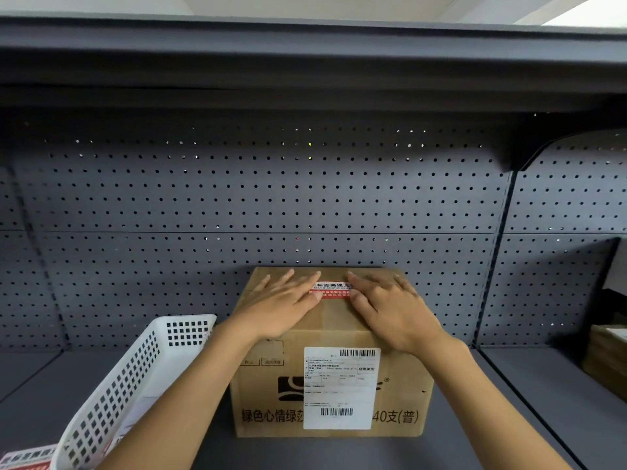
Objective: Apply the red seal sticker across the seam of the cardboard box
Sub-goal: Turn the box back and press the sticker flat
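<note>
A brown cardboard box [258, 398] stands on the grey shelf, a white shipping label on its front face. The red and white seal sticker [331, 289] lies across the taped seam on the box's top. My left hand [283, 305] rests flat on the top, fingers spread, fingertips on the sticker's left end. My right hand [390, 308] lies flat on the other side, fingertips covering the sticker's right end. Both ends of the sticker are hidden under my fingers.
A white perforated plastic basket [135, 378] leans at the left of the box, papers inside. More red seal stickers [27, 461] show at the bottom left corner. A dark pegboard wall [271, 198] rises behind the box. Another cardboard box [607, 354] sits at the far right.
</note>
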Tool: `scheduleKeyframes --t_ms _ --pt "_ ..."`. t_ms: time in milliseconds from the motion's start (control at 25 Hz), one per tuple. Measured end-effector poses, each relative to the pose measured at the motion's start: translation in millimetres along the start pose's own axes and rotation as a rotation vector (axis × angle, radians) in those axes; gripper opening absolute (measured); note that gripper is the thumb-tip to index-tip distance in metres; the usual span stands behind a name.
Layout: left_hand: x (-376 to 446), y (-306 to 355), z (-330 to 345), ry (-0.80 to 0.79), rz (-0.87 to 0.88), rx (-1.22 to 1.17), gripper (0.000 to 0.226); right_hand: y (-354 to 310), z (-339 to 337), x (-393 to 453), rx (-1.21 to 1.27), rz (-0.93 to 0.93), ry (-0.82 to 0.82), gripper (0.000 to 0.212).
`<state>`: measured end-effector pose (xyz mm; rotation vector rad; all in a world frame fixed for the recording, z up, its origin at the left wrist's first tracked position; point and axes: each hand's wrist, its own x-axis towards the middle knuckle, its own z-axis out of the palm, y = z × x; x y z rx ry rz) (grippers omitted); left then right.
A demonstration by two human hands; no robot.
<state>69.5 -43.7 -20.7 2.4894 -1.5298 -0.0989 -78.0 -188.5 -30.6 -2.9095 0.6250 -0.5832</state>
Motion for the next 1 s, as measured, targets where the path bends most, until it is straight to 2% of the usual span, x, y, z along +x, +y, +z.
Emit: scheduleKeyframes --t_ms 120,240,320,440,560,680,840,1000 --pt "3.9 -4.1 4.5 -0.011 -0.048 0.025 0.057 1.1 1.7 2.3 -0.032 0.082 -0.156 0.057" --pt "10.6 -2.1 6.1 0.012 -0.147 -0.024 0.063 1.4 1.6 3.7 -0.023 0.1 -0.183 0.057" --pt "16.3 5.4 8.1 0.027 -0.214 -0.04 0.07 -1.1 1.7 2.3 0.0 0.019 -0.099 0.053" --pt "29.4 14.2 14.2 0.07 -0.28 -0.034 0.084 -3.7 1.2 -3.5 -0.03 -0.085 0.121 0.051" --pt "34.4 15.9 17.2 0.103 -0.294 0.02 0.088 -1.9 1.8 -5.2 -0.041 -0.119 0.134 0.049" --pt "30.3 13.7 16.3 0.117 -0.273 -0.014 0.081 -0.9 0.5 -7.6 -0.025 -0.12 0.162 0.053" --pt "24.4 16.3 12.5 0.115 -0.262 -0.082 0.076 -0.9 0.8 -10.2 0.015 -0.078 0.182 0.046" --pt "20.6 15.8 7.6 0.133 -0.238 -0.147 0.069 0.1 2.9 -7.9 0.013 -0.005 0.259 0.056"
